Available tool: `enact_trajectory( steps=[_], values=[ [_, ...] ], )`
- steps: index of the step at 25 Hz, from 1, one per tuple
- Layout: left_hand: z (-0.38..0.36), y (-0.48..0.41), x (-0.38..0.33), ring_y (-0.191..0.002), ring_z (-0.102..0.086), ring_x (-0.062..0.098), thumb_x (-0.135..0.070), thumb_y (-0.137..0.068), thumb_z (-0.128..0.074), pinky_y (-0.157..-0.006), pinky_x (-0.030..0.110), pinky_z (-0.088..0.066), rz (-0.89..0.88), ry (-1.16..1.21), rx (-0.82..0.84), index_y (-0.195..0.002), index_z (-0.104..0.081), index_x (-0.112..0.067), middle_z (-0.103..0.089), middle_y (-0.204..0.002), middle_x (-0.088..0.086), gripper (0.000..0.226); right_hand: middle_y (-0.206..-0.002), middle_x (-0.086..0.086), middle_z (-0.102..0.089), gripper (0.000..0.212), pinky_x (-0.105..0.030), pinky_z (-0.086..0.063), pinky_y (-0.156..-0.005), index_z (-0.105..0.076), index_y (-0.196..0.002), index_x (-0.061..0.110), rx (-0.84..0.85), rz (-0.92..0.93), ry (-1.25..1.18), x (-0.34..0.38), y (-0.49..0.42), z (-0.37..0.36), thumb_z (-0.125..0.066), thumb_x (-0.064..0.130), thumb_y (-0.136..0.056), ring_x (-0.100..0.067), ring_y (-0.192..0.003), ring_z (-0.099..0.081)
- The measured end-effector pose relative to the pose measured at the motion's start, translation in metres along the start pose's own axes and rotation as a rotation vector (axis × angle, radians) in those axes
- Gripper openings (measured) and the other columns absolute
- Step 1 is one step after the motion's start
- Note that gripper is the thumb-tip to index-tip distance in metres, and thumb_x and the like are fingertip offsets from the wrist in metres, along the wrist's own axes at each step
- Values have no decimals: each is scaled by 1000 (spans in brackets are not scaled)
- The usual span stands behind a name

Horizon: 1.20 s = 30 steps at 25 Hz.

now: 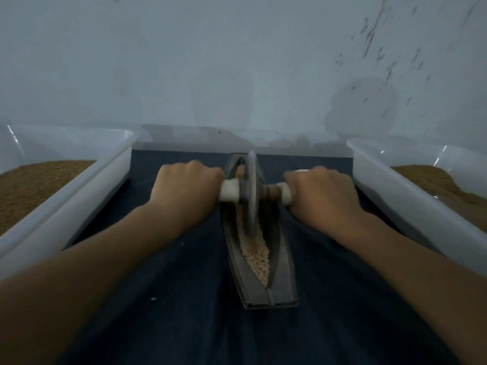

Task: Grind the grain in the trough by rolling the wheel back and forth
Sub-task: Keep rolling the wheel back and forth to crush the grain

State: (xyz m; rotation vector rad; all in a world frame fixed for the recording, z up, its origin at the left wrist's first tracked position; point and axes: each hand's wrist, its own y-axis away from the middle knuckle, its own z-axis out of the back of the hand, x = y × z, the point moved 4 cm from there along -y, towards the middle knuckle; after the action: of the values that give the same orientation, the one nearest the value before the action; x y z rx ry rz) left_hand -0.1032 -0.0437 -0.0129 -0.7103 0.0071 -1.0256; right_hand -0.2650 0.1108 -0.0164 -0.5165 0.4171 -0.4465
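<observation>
A dark boat-shaped trough [283, 283] lies lengthwise on a dark cloth, running away from me. Pale crushed grain [257, 256] fills its groove. A grey disc wheel [251, 191] stands upright in the groove, in the far half of the trough. A pale axle handle sticks out on both sides of the wheel. My left hand [187, 189] is closed around the left handle end. My right hand [320, 194] is closed around the right handle end. Part of the grain is hidden behind the wheel.
A white plastic tub [105, 180] holding brown grain stands at the left, and a second white tub [411, 196] with brown grain stands at the right. A pale wall rises just behind the trough. The dark cloth [168, 299] covers the surface between the tubs.
</observation>
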Motion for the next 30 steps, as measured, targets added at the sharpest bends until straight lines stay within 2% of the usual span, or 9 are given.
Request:
enact_trajectory(
  steps=[4, 7, 11, 14, 17, 20, 24, 26, 30],
  values=[
    [11, 27, 2, -48, 0, 6, -37, -56, -80, -50, 19, -2, -58, 15, -87, -70, -32, -33, -9, -57, -13, 51, -55, 14, -13, 38, -17, -5, -49, -27, -67, 34, -137, 107, 49, -2, 25, 23, -63, 37, -56, -1, -50, -5],
    [-13, 1, 2, -46, -22, 13, -33, -76, -69, -45, 25, -19, 47, 6, 19, -75, -44, -29, -24, -59, -8, 26, -58, 12, -31, 35, -21, -16, -48, -40, -71, 33, 6, 8, 57, 2, -5, 1, -74, 34, -71, -14, -47, -32],
    [-21, -46, 10, -78, -61, 28, -33, -89, -60, -61, 35, -41, 100, 78, 156, -99, -61, -23, -59, -86, 4, 14, -90, -3, -65, 19, -32, -38, -62, -63, -92, 28, 146, -98, 4, 4, -54, -9, -65, 46, -88, -30, -82, -63],
    [-7, -16, 4, -61, -52, 24, -34, -82, -65, -51, 31, -34, 54, 20, 36, -81, -45, -25, -42, -67, -4, 23, -79, 5, -58, 16, -32, -41, -58, -50, -81, 31, 139, -58, -25, 1, -23, 1, -63, 39, -85, -27, -75, -61],
    [18, 31, -3, -43, -18, 13, -32, -60, -80, -47, 20, -8, -65, 22, -110, -71, -28, -29, -23, -54, -10, 53, -56, 11, -28, 29, -20, -14, -44, -29, -69, 33, -63, 89, 53, 3, 27, 26, -58, 35, -67, -14, -46, -31],
    [15, 30, -1, -43, -14, 12, -32, -60, -78, -48, 19, -7, -66, 7, -68, -71, -30, -29, -21, -54, -10, 50, -56, 15, -10, 28, -15, -4, -48, -27, -65, 34, -142, 101, 48, -2, 26, 30, -54, 40, -61, -2, -47, -8],
    [-14, -26, 2, -61, -53, 25, -32, -86, -62, -53, 32, -37, 62, -12, 48, -90, -58, -24, -41, -69, -2, 10, -66, 7, -44, 22, -27, -27, -52, -47, -77, 32, 100, -58, -4, -1, -34, -15, -67, 37, -85, -21, -60, -43],
    [-17, -44, 6, -75, -61, 30, -32, -90, -59, -59, 35, -38, 95, 35, 115, -98, -62, -23, -52, -79, 3, 12, -76, 2, -57, 19, -29, -35, -57, -52, -80, 30, 123, -72, -32, -2, -52, -20, -64, 39, -91, -23, -67, -49],
    [0, -2, -1, -48, -30, 16, -33, -78, -68, -48, 28, -23, 33, 23, -31, -77, -46, -26, -27, -59, -8, 23, -62, 10, -35, 30, -25, -22, -48, -42, -73, 32, 46, -5, 15, -1, -6, 2, -71, 35, -75, -19, -54, -37]
  ],
)
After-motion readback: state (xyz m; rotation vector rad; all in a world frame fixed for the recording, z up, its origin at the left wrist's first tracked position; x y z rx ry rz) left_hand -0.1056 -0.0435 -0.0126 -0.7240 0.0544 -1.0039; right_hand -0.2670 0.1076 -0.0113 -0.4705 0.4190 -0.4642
